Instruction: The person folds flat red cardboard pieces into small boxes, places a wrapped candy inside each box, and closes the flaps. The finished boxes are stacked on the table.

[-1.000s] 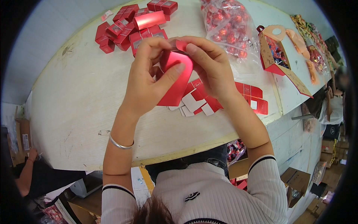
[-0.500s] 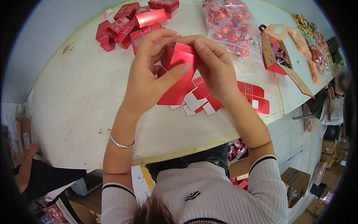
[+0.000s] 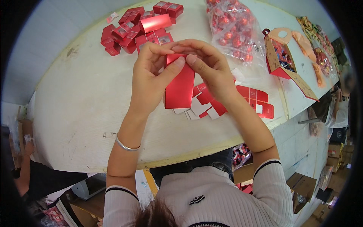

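**Between both hands, a red box runs lengthwise toward the wearer's body**

In the middle of the view, the red box [image 3: 179,92] sits between the person's two hands, seemingly held up over the white table [image 3: 83,113]. Its long axis runs from the fingertips, at the far end, back toward the torso, nearly straight, so the lower end sticks out free of both hands.

The left hand [image 3: 149,77] is the nearer one: it wraps the box's left side, pinching it with the thumb laid across the upper face and the fingers behind. The right hand [image 3: 213,73] meets it only at the far right corner, thumb tip at the top edge, fingers arched beyond it; their pads are hidden, so whether they pinch cannot be told.

Just right of the box's lower end lie flat red-and-white cartons [image 3: 249,95]. Past the hands, a pile of red boxes [image 3: 154,23] stands to the left and a clear bag of red foil balls [image 3: 232,32] to the right.
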The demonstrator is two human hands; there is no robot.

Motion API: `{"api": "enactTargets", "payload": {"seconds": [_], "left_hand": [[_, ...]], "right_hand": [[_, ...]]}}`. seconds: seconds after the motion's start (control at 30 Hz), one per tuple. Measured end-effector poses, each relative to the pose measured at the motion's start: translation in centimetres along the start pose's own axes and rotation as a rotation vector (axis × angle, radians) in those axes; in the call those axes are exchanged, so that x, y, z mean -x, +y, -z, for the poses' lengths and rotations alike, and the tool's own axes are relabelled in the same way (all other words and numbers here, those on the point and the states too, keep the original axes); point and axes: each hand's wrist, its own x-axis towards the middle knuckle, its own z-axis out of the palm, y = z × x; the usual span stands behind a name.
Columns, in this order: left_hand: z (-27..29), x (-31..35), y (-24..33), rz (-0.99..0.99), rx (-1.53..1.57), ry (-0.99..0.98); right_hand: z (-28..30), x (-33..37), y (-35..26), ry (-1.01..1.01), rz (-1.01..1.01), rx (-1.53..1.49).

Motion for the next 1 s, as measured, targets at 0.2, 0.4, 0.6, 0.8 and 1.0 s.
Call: {"api": "enactTargets", "payload": {"seconds": [0.2,0.4,0.6,0.8,1.0], "left_hand": [[2.7,-3.8,0.4,-0.598,-0.531,0.358],[10.3,-10.6,-2.9,-0.410,-1.328,-0.113],[1.7,-4.4,-2.5,-0.333,-0.912,-0.187],[-4.4,4.4,-4.0,-0.205,-1.294,-0.542],[-4.4,4.8,-3.2,-0.102,-1.067,-0.545]], "right_hand": [[-0.1,0.0,-0.5,0.248,0.461,0.622],[2.3,3.5,-3.7,0.007,0.273,0.922],[7.4,8.6,-3.3,-0.199,0.074,1.195],[7.3,10.7,-4.7,-0.331,-0.029,1.383],[9.2,14.1,-4.7,-0.265,0.033,1.584]]}}
